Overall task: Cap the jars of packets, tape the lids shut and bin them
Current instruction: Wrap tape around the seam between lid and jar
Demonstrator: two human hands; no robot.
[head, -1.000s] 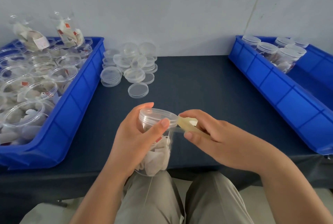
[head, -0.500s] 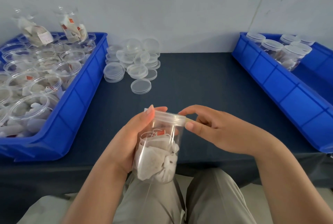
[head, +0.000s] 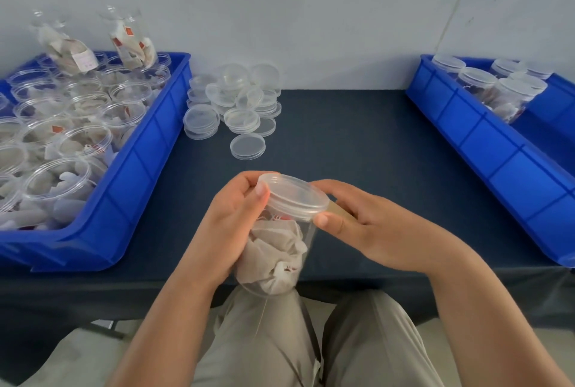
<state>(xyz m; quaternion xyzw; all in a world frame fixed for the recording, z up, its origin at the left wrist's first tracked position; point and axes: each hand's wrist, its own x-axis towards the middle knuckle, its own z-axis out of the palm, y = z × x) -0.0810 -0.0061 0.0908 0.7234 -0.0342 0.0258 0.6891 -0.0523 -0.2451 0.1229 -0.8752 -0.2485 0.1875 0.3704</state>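
Your left hand (head: 231,224) wraps the capped jar (head: 273,256). Your right hand (head: 373,231) pinches its lid (head: 292,196) rim, fingers curled.

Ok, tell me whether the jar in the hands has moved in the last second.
Yes, slightly: the jar has tipped its top rightward, away from the lone lid on the table, toward the right bin.

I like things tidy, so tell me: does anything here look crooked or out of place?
Two jars at the back of the left bin lean tilted on top of the upright ones, and the loose lids lie in a jumbled heap, some tilted. Nothing looks spilled or broken.
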